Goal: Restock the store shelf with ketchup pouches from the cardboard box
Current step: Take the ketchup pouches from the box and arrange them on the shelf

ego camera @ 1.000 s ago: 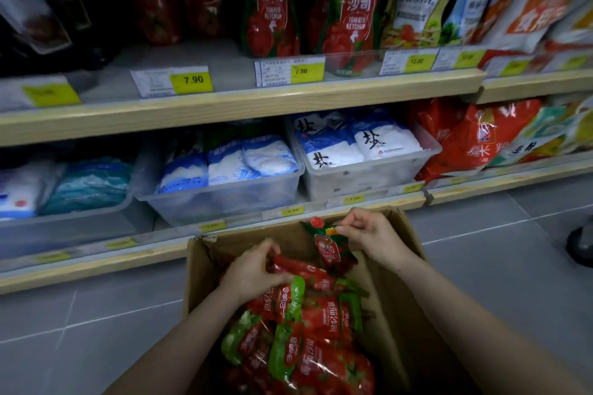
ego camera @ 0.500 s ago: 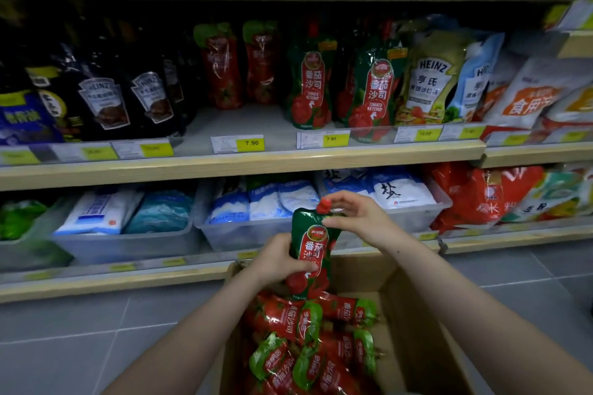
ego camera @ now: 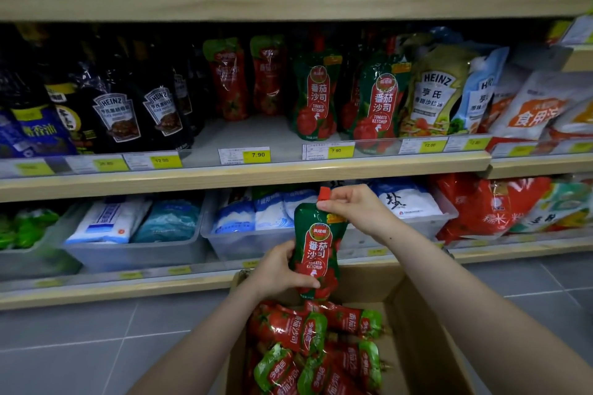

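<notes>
Ketchup pouch point(ego camera: 316, 250) looks soft, floppy, slick: right hand point(ego camera: 354, 210) pinches the spout neck at 12 o'clock, left hand point(ego camera: 277, 269) grips its lower body at 8 o'clock, best holds.

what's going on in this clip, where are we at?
A person is restocking ketchup. Both hands hold one green ketchup pouch upright above the cardboard box: the left hand grips its lower body, the right hand pinches the top by the red cap. More pouches lie in the box. Matching pouches stand on the middle shelf; this one isn't placed yet.
</notes>
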A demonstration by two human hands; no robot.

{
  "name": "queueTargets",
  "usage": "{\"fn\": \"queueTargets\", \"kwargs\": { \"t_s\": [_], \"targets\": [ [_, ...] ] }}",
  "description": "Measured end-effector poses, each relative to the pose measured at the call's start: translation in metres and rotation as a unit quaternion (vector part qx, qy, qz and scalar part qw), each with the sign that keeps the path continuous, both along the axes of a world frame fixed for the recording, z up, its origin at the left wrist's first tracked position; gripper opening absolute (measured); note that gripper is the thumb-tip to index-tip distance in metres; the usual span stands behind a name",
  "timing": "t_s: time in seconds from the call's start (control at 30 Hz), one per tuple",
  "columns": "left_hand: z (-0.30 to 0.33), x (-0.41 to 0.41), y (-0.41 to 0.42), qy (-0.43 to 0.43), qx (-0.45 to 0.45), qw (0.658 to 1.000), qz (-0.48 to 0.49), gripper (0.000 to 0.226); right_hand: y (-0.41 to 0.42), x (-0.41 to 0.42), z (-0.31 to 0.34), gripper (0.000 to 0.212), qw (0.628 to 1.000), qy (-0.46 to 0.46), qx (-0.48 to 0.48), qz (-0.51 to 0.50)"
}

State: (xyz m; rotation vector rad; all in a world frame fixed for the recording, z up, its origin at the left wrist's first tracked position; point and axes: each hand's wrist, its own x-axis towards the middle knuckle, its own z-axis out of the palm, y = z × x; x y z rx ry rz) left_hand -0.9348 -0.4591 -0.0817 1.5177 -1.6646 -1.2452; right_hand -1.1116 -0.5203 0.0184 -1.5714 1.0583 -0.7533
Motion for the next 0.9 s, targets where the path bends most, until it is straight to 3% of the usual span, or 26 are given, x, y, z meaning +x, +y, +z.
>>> {"fn": "queueTargets", "kwargs": {
  "t_s": [0.1,0.23,0.4,0.53,0.7,0.9],
  "targets": [
    [0.001,-0.003,-0.003,0.036,0.011,0.999,0.023,0.063,0.002,-0.003,-0.014,0.005,0.998,-0.052,0.017,-0.029],
    [0.001,-0.007,-0.004,0.082,0.017,0.995,0.051,0.061,0.011,-0.001,-0.039,0.022,0.996,-0.038,0.065,-0.047],
    [0.002,-0.011,-0.003,0.065,0.012,0.998,0.017,0.073,0.006,0.0,-0.037,0.023,0.994,-0.016,0.071,-0.082],
    [0.005,-0.014,-0.004,0.038,-0.044,0.997,0.052,0.069,0.006,0.002,-0.036,0.017,0.988,-0.079,0.097,-0.096],
    [0.007,-0.017,-0.004,0.018,-0.077,0.995,0.065,0.064,0.019,0.006,-0.044,0.043,0.994,-0.032,0.079,-0.064],
    [0.012,-0.004,-0.014,0.078,-0.082,0.99,0.083,0.053,0.012,0.001,-0.042,0.035,0.991,-0.053,0.044,-0.113]
  ]
}}
